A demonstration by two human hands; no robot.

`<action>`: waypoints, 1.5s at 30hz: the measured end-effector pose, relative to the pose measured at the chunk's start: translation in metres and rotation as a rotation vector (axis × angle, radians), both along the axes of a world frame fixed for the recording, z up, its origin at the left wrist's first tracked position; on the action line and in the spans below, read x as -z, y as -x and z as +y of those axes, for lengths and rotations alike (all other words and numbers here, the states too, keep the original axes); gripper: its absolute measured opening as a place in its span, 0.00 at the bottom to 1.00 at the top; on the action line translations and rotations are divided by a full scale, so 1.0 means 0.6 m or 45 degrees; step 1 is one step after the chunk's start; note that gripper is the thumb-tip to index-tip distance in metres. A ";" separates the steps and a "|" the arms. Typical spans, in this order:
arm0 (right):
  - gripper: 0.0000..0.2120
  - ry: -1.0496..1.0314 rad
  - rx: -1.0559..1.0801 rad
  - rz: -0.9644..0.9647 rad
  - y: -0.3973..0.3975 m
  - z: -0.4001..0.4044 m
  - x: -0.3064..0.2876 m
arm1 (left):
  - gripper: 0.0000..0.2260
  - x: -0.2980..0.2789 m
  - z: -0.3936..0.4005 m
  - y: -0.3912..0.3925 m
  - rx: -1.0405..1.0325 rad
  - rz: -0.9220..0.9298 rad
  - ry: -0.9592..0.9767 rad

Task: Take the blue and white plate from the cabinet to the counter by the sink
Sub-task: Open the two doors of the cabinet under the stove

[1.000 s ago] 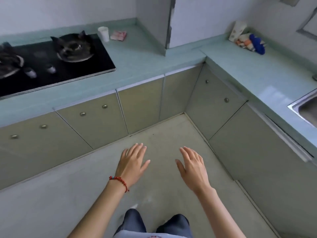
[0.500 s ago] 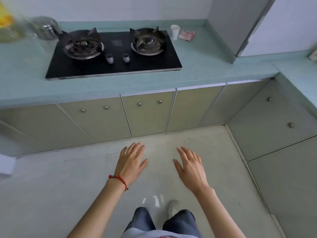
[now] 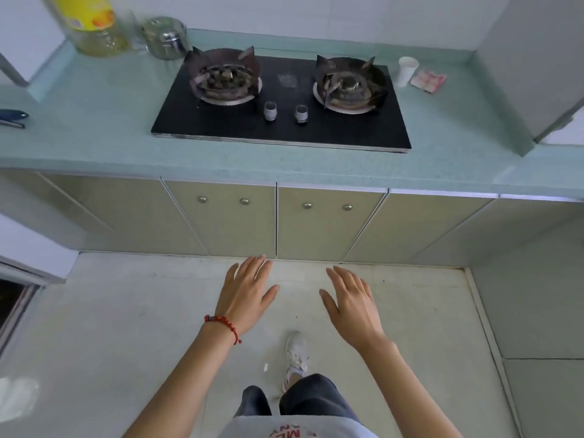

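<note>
My left hand [image 3: 245,294], with a red bead bracelet on its wrist, and my right hand [image 3: 350,303] hover palm down over the floor, fingers spread, holding nothing. Straight ahead is a row of beige base cabinets [image 3: 275,221] with round knobs, all doors closed. No blue and white plate is in view. The sink is out of frame.
A teal counter [image 3: 94,128] carries a black two-burner gas hob [image 3: 284,102], a yellow oil bottle [image 3: 91,23], a steel jar [image 3: 166,37], a white cup [image 3: 407,70] and a red-white cloth [image 3: 428,80]. More cabinets stand at right [image 3: 537,298].
The view has swung left from the corner and sink side to face the hob and its cabinets squarely. Both hands stay spread and empty in front of me.
</note>
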State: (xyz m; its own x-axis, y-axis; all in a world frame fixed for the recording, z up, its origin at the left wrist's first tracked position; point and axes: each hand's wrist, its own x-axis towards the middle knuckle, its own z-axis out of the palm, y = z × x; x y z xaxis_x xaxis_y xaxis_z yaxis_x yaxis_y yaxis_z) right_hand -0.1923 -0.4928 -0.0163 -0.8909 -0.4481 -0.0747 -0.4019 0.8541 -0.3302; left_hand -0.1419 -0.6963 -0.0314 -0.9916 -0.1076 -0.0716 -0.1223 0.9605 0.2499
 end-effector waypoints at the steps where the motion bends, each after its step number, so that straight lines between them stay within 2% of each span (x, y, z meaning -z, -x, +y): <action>1: 0.25 0.004 -0.008 -0.007 0.017 -0.008 0.001 | 0.22 0.000 -0.006 0.014 -0.006 -0.008 0.002; 7: 0.22 0.003 -0.042 -0.059 0.114 -0.049 0.018 | 0.21 0.015 -0.043 0.104 -0.005 -0.062 0.048; 12: 0.30 0.017 -0.127 -0.171 0.174 -0.086 0.052 | 0.24 0.042 -0.078 0.158 -0.049 -0.122 -0.012; 14: 0.31 0.088 -0.067 -0.285 0.192 -0.102 0.065 | 0.25 0.053 -0.092 0.175 -0.066 -0.118 -0.072; 16: 0.26 0.193 0.023 -0.357 0.212 -0.122 0.078 | 0.27 0.065 -0.109 0.197 -0.082 -0.094 -0.134; 18: 0.21 0.278 0.103 -0.374 0.229 -0.143 0.088 | 0.28 0.076 -0.123 0.217 -0.085 -0.082 -0.203; 22: 0.18 0.453 0.290 -0.380 0.258 -0.187 0.108 | 0.30 0.107 -0.142 0.254 -0.109 -0.039 -0.378; 24: 0.17 0.532 0.361 -0.387 0.272 -0.210 0.122 | 0.28 0.123 -0.147 0.274 -0.196 -0.010 -0.544; 27: 0.16 0.678 0.474 -0.462 0.290 -0.241 0.147 | 0.18 0.148 -0.149 0.302 -0.480 0.027 -0.990; 29: 0.14 0.834 0.603 -0.563 0.305 -0.260 0.162 | 0.14 0.163 -0.149 0.319 -0.640 0.012 -1.304; 32: 0.11 1.118 0.778 -0.713 0.330 -0.281 0.184 | 0.09 0.187 -0.151 0.344 -0.756 0.038 -1.560; 36: 0.10 1.486 0.941 -0.930 0.367 -0.299 0.210 | 0.10 0.204 -0.156 0.383 -1.009 0.060 -1.930; 40: 0.10 1.811 1.111 -1.115 0.400 -0.316 0.232 | 0.11 0.216 -0.161 0.421 -1.102 0.080 -2.164; 45: 0.08 1.948 1.155 -1.171 0.429 -0.334 0.246 | 0.10 0.225 -0.165 0.454 -1.126 0.117 -2.345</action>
State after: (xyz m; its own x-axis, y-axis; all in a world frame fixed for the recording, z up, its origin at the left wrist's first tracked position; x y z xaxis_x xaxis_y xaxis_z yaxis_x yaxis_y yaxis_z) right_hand -0.4497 -0.6930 -0.1640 -0.7779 -0.0971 -0.6209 0.5876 -0.4627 -0.6638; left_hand -0.4140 -0.7953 -0.1663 -0.7271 -0.3357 -0.5989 -0.2496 -0.6834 0.6861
